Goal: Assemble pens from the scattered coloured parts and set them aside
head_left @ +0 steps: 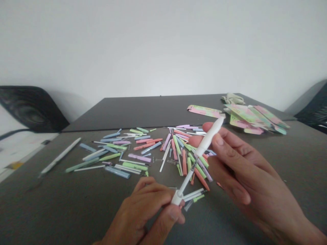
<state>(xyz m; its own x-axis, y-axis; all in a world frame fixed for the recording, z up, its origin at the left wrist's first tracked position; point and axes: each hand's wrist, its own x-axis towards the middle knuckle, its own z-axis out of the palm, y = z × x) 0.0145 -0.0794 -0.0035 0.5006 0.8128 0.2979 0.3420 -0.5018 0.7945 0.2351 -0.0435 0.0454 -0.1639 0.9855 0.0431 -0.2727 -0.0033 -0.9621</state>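
Between thumb and fingers, my right hand (237, 163) grips the white front barrel (209, 136) of a pen, its tapered end tilted up and away. My left hand (153, 214) pinches a short white pen barrel piece (177, 197) lower down. A thin white ink refill (187, 181) with a small spring (195, 164) runs between the two pieces, so they stand apart along one slanted line. Beneath and behind my hands lie scattered pen parts: a coral barrel (184, 162), a green barrel (135, 166), a purple barrel (139, 157) and several white refills.
A long white pen (61, 156) lies at the table's left. Colourful flattened cardboard packaging (255, 117) and a crumpled grey-green cloth (233, 98) are at the back right. Mesh chairs (30, 109) flank the dark table (84, 200), with a white wall behind.
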